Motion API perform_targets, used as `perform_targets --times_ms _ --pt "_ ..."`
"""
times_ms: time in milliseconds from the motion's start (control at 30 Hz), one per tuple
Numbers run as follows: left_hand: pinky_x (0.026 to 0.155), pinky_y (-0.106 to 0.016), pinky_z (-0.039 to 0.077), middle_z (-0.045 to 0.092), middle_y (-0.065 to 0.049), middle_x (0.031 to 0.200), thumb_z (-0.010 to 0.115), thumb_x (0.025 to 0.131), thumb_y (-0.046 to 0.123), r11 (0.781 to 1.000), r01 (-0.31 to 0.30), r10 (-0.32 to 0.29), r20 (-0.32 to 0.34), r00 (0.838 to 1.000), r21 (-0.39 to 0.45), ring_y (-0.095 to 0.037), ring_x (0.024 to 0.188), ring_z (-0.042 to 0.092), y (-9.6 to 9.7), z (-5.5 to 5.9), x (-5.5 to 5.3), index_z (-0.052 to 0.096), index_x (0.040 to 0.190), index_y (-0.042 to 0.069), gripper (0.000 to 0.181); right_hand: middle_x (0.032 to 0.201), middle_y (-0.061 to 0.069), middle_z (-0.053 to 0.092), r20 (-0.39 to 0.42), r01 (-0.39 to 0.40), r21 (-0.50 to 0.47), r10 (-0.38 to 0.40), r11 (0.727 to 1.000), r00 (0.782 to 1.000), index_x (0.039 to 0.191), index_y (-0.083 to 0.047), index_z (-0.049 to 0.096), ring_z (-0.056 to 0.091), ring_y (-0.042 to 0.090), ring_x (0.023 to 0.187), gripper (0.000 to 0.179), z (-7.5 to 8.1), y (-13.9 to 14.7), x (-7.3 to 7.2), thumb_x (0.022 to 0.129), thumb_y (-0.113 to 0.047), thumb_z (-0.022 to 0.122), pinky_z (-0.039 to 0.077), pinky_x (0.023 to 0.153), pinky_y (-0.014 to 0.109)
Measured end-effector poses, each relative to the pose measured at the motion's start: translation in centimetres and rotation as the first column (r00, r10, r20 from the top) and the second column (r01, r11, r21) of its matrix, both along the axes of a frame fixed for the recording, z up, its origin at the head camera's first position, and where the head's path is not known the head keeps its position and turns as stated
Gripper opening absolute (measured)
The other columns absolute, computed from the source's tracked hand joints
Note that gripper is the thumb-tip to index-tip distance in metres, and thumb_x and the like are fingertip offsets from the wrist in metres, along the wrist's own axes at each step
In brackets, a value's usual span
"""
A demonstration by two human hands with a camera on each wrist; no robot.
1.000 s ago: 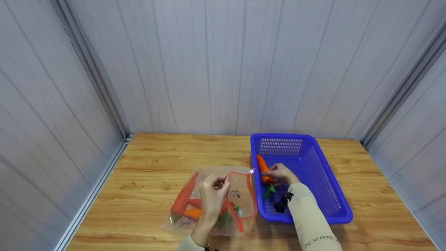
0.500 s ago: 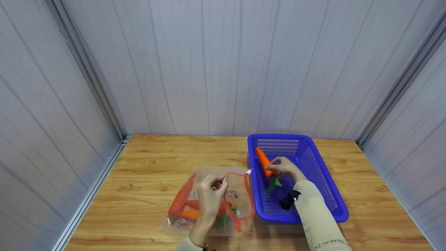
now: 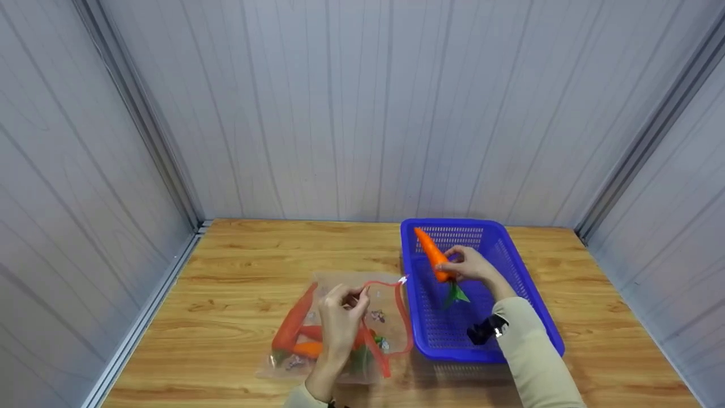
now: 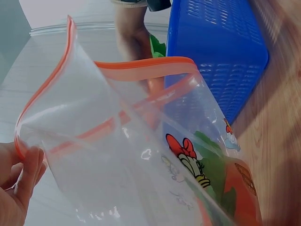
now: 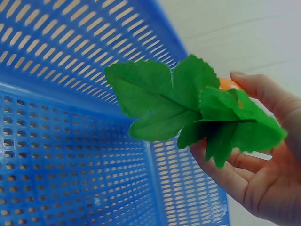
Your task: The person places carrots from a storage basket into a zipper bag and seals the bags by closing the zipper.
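Note:
My right hand (image 3: 471, 265) grips an orange carrot (image 3: 431, 253) near its leafy end, above the left part of the blue basket (image 3: 524, 272). The carrot's tip points up and left, and its green leaves (image 5: 155, 89) fill the middle of the right wrist view. With thumb and fingers my left hand (image 3: 341, 317) pinches the red-edged mouth of a clear zip bag (image 4: 99, 155). That mouth gapes toward the basket. Several carrots lie inside the bag, among them a large reddish one (image 3: 295, 320) and a smaller orange one (image 3: 309, 348); my left hand hides part of them.
The basket stands on the wooden table (image 3: 243, 266) right beside the bag's mouth, its perforated wall (image 4: 225, 47) rising next to it. A white zip slider (image 3: 402, 280) sits at the bag's corner by the basket rim. Pale panel walls (image 3: 362, 113) enclose the table's back and sides.
My right hand has lifted the carrot from the basket floor, up and slightly to the right, with its leaves now hanging free. My left hand keeps its pinch on the bag's edge.

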State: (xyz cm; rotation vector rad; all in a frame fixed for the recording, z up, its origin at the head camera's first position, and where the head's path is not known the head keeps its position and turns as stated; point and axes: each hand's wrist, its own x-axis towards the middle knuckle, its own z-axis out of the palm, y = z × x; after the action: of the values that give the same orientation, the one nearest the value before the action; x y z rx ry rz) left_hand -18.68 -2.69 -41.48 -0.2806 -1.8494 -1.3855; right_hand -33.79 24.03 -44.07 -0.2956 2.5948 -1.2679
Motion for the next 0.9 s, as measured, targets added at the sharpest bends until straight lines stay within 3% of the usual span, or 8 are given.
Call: perform_targets --times_ms 200,533,900 --pt "0.04 -0.019 0.045 0.057 -0.01 0.059 0.065 0.067 -0.016 1.0 0.007 -0.007 -0.019 1.0 -0.003 -0.017 0.045 0.053 0.0 0.0 -0.1 0.064 0.067 -0.002 0.014 0.089 0.016 0.058 -0.038 -0.079 -0.041 0.077 0.996 0.996 0.108 0.005 0.049 0.058 0.019 0.068 0.048 1.3 0.0 1.5 0.076 -0.026 0.069 0.052 0.059 0.035" --pt "0.042 -0.018 0.045 0.057 -0.01 0.06 0.065 0.067 -0.015 1.0 0.003 -0.003 -0.019 1.0 -0.01 -0.016 0.046 0.054 0.0 -0.3 -0.2 0.064 0.067 -0.002 0.013 0.089 0.013 0.056 -0.102 -0.223 -0.061 0.216 0.973 0.971 0.106 0.001 0.053 0.058 0.021 0.07 0.041 2.8 -0.2 4.9 0.076 -0.022 0.069 0.051 0.058 0.038" --pt "0.042 -0.019 0.046 0.057 -0.011 0.061 0.065 0.069 -0.014 0.999 0.03 -0.03 0.001 1.0 0.011 -0.017 0.046 0.053 -0.2 -0.2 -0.1 0.064 0.069 -0.002 0.011 0.092 0.016 0.056 -0.13 -0.327 -0.106 0.313 0.939 0.941 0.107 0.004 0.052 0.057 0.027 0.076 0.033 4.6 -0.8 10.4 0.08 -0.01 0.065 0.05 0.064 0.029"
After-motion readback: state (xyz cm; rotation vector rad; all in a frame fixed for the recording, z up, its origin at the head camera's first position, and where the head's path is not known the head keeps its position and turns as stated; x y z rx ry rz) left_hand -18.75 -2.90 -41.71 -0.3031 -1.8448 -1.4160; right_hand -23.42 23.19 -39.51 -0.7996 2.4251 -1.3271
